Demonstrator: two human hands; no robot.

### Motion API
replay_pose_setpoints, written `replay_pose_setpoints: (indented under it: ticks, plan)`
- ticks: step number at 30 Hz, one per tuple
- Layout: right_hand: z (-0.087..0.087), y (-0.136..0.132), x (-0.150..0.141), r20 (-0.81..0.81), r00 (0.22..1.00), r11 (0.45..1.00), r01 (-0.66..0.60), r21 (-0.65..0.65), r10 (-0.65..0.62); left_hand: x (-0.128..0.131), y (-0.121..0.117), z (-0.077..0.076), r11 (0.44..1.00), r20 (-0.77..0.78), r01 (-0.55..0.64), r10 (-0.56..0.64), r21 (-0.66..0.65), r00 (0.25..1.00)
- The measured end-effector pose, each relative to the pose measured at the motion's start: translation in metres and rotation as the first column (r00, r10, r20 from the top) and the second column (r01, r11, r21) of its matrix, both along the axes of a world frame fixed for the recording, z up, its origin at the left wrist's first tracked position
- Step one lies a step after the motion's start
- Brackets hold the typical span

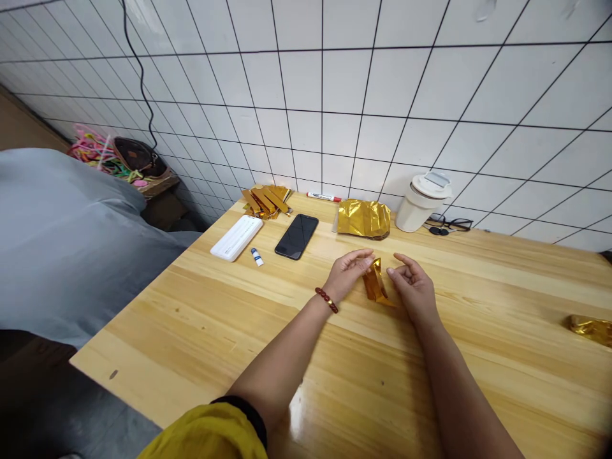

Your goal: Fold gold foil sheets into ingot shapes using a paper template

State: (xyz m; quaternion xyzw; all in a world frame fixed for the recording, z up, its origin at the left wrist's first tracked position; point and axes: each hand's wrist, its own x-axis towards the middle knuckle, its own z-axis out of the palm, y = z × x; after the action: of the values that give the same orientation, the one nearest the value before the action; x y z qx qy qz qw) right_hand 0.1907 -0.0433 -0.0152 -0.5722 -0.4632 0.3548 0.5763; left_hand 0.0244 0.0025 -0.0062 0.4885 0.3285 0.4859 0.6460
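Note:
A small folded piece of gold foil paper (375, 285) stands tilted between my hands, just above the table. My left hand (348, 273), with a beaded bracelet (327, 299) at the wrist, pinches its upper left edge between thumb and fingers. On the other side my right hand (415, 287) is close to the foil, its thumb and forefinger apart and the other fingers curled; it appears to hold nothing. Beyond the hands lies a stack of gold foil sheets (363, 218). A pile of folded gold strips (268, 200) rests at the far left corner.
On the wooden table (229, 344) are a black phone (297, 236), a white power bank (236, 238), a small glue stick (257, 256), a marker (323, 197), a lidded cup (421, 203), glasses (449, 223) and a gold bundle (591, 329). A person in grey (71, 236) is at left.

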Motion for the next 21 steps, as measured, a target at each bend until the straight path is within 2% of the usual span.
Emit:
replay_pose_setpoints:
  ticks: [3, 5, 8, 11, 16, 21]
  plan:
    - [-0.01, 0.003, 0.004, 0.046, 0.996, 0.994, 0.076, 0.08, -0.08, 0.002, 0.001, -0.004, 0.984, -0.066, -0.151, 0.157, 0.093, 0.985]
    - [-0.017, 0.005, 0.006, 0.128, 0.99, 0.993, 0.045, 0.108, -0.059, 0.003, 0.001, -0.006, 0.968, -0.115, -0.202, 0.219, 0.148, 0.969]
    - [-0.023, 0.006, 0.008, 0.266, 0.962, 0.994, -0.081, 0.077, 0.058, 0.002, 0.0, -0.005, 0.977, -0.157, -0.162, 0.183, 0.139, 0.971]
    - [-0.023, 0.006, 0.009, 0.293, 0.948, 0.989, -0.142, 0.026, 0.129, 0.002, -0.001, -0.004, 0.99, -0.172, -0.09, 0.108, 0.109, 0.979]
    - [-0.016, 0.005, 0.005, 0.227, 0.971, 0.997, -0.076, 0.004, 0.073, 0.001, 0.0, -0.004, 0.99, -0.206, 0.004, 0.025, 0.138, 0.978]
    - [-0.01, 0.003, 0.002, 0.124, 0.992, 0.999, 0.021, -0.03, -0.017, 0.0, 0.0, -0.002, 0.992, -0.168, -0.044, 0.064, 0.122, 0.984]
